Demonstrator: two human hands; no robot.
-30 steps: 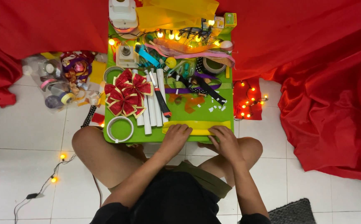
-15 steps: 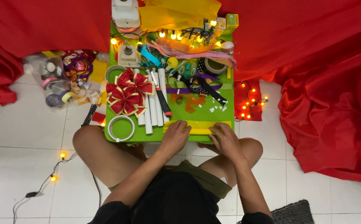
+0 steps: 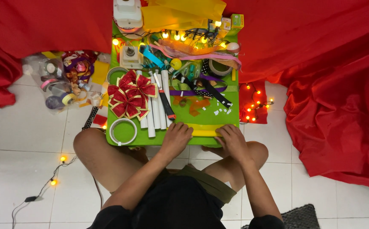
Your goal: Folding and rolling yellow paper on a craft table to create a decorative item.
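Views: one only, the head camera, so no second view shares any part of the scene.
Position: above a seated person, at head height.
Facing: almost straight down, tipped slightly forward over the lap and knees.
Nearness: close to the torso at the bottom edge; the green table (image 3: 231, 118) lies farther off in the upper middle.
Frame centre: the table's near edge, where the left hand (image 3: 176, 138) and right hand (image 3: 232, 140) rest.
Margins: white tiled floor (image 3: 19, 144) on the left and below, red cloth (image 3: 333, 85) along the top and right.

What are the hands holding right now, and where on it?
Both hands press a yellow strip: left hand on its left end, right hand on its right end.
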